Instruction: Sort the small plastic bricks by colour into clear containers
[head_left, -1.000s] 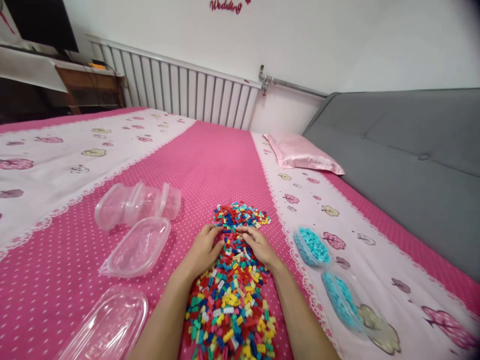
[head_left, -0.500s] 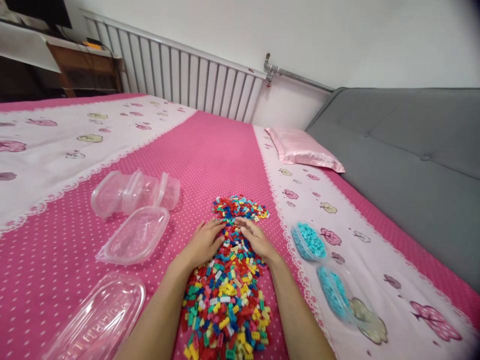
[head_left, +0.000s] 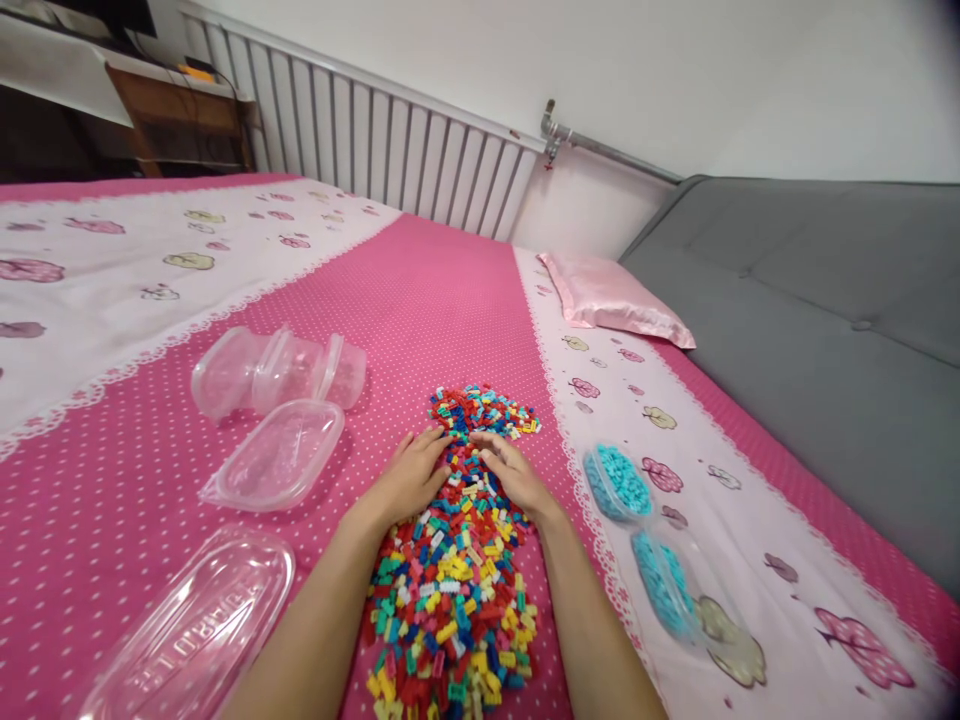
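Observation:
A long pile of small multicoloured toy building bricks (head_left: 450,585) lies on the pink bedspread. My left hand (head_left: 411,474) rests along the pile's left side, fingers stretched forward and touching bricks near its narrow part. Opposite it, my right hand (head_left: 511,472) lies on the right side with its fingers extended and a little curved. Neither hand grips a brick. Beyond my fingertips the pile widens into a smaller heap (head_left: 484,410) of mixed bricks.
On the left lie stacked clear containers (head_left: 277,370), an open clear lid or tray (head_left: 277,455) and an embossed clear lid (head_left: 199,625). Turquoise bricks fill two tubs, a farther tub (head_left: 619,482) and a nearer tub (head_left: 664,585), on the right. A pink pillow (head_left: 615,298) leans near the grey headboard (head_left: 817,330).
The camera view has shifted slightly. Both hands stay in almost the same place at the pile, and the containers have not moved on the bed.

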